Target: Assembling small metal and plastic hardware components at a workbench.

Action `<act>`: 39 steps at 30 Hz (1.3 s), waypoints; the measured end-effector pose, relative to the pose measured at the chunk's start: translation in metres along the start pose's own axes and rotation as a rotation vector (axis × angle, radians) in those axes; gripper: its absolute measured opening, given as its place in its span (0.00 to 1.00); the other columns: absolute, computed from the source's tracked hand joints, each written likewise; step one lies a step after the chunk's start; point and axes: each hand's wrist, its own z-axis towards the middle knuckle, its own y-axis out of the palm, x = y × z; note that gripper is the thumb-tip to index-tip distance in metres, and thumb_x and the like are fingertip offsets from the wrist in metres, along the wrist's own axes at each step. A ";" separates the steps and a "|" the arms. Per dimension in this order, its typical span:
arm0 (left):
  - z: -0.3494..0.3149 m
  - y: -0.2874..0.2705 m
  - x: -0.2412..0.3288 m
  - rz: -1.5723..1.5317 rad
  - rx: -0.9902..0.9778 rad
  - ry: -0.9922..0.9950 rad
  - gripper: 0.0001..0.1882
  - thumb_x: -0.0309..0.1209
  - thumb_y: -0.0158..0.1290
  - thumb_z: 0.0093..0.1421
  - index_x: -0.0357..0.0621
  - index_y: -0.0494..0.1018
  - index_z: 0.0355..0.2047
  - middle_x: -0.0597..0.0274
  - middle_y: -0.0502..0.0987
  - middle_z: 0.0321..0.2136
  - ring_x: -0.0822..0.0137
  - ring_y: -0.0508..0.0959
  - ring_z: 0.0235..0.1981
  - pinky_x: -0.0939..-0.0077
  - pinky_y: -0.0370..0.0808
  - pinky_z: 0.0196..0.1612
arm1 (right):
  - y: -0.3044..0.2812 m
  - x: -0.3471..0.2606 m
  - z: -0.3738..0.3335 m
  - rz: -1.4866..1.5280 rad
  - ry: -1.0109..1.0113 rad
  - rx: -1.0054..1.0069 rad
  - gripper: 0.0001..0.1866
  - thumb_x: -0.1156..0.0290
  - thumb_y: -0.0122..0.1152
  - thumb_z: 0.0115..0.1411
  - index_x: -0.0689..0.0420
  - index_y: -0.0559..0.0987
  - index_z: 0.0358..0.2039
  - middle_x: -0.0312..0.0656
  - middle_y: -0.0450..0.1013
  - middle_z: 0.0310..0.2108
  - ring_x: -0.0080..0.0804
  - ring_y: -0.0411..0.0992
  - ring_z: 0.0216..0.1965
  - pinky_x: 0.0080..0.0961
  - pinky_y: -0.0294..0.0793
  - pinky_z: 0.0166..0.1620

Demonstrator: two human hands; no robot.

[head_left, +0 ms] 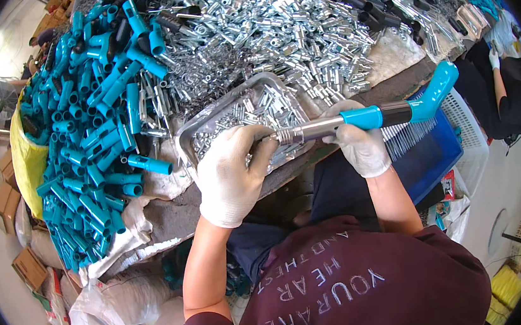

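Observation:
A teal-handled metal tool [360, 118] lies nearly level between my hands, above the table's front edge. Its bent teal grip points to the upper right, a black band crosses the barrel, and a silver ribbed end faces left. My left hand [230, 175], in a white glove, pinches the silver end between thumb and fingers. Whether a small part is also in that pinch is hidden. My right hand [360, 147], gloved too, is closed around the tool at the metal-to-teal joint, from below. Below the tool's left end sits a metal tray [186, 151] of small silver fittings.
Teal plastic handles [88, 123] pile up at the left, against a yellow sack [23, 156]. Silver metal fittings [296, 22] with black sleeves heap across the back. A blue crate [441, 156] holding thin metal rods stands at the right. Another person's gloved hand [494, 58] shows beyond.

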 end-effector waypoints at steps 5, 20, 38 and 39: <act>-0.019 -0.012 0.001 -0.181 -0.075 -0.151 0.08 0.23 0.56 0.57 0.36 0.76 0.37 0.50 0.77 0.31 0.59 0.78 0.32 0.72 0.73 0.38 | 0.031 -0.002 -0.004 -0.016 -0.015 -0.019 0.18 0.74 0.69 0.52 0.65 0.76 0.41 0.43 0.77 0.35 0.28 0.76 0.34 0.24 0.77 0.41; -0.049 -0.038 -0.005 -0.246 -0.208 -0.127 0.11 0.30 0.56 0.61 0.36 0.74 0.41 0.62 0.75 0.24 0.71 0.75 0.23 0.77 0.73 0.28 | 0.072 0.003 -0.023 -0.164 0.124 -0.071 0.17 0.76 0.70 0.51 0.66 0.77 0.41 0.43 0.78 0.33 0.27 0.77 0.35 0.23 0.77 0.40; -0.054 -0.027 -0.013 -0.174 0.017 0.153 0.17 0.18 0.58 0.51 0.38 0.73 0.43 0.54 0.76 0.36 0.59 0.79 0.40 0.66 0.75 0.44 | 0.082 0.008 -0.027 0.099 0.183 0.041 0.18 0.72 0.67 0.57 0.64 0.74 0.45 0.45 0.77 0.39 0.29 0.77 0.38 0.27 0.79 0.42; -0.054 -0.027 -0.012 -0.174 0.018 0.154 0.17 0.18 0.58 0.51 0.38 0.73 0.43 0.54 0.76 0.36 0.59 0.79 0.40 0.66 0.75 0.44 | 0.081 0.008 -0.028 0.098 0.182 0.040 0.18 0.72 0.67 0.57 0.64 0.74 0.45 0.45 0.77 0.39 0.29 0.77 0.38 0.27 0.79 0.42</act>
